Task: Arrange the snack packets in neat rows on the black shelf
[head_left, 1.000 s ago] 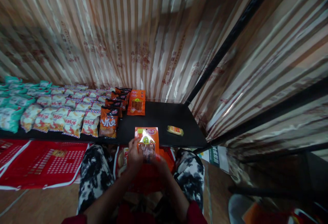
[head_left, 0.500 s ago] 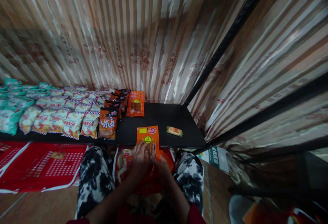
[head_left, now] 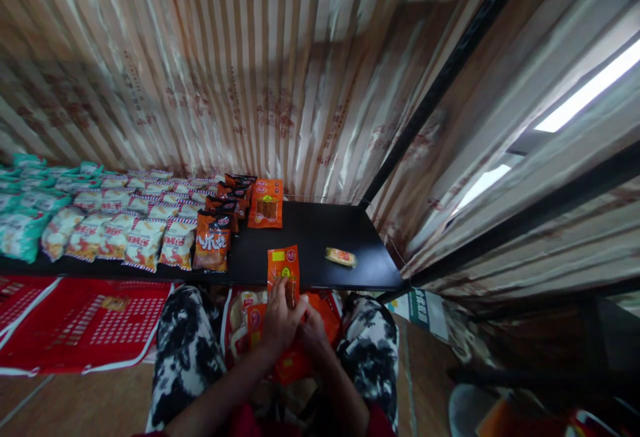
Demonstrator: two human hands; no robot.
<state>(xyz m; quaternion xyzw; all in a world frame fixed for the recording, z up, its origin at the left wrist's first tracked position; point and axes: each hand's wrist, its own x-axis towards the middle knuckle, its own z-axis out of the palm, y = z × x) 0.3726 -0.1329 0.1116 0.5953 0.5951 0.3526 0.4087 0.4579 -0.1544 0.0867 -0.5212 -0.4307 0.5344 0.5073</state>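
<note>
An orange snack packet (head_left: 278, 263) with a clear window showing brown strips is held upright in front of the shelf's front edge. My left hand (head_left: 280, 317) is closed on it, fingers lying over its front. My right hand (head_left: 311, 325) is closed at its lower right, thumb against the left hand; the packet's lower end is hidden by the hands. Beneath them, between my knees, a red basket (head_left: 226, 313) holds more orange packets (head_left: 325, 313) and pale round packaged items (head_left: 243, 308). A matching orange packet (head_left: 266, 205) stands at the back of the shelf.
On the black shelf (head_left: 320, 223) are orange-brown bags (head_left: 212, 242), rows of white bags (head_left: 144, 242), teal bags (head_left: 20, 233) and a small yellow-wrapped snack (head_left: 341, 257). A red basket (head_left: 100, 320) sits at floor level on the left. Black posts (head_left: 435, 93) frame the right side.
The held packet has turned and looks narrower, its right edge bent away. My hands have drawn closer together, the left moving slightly right. Another orange packet now shows beside the left wrist.
</note>
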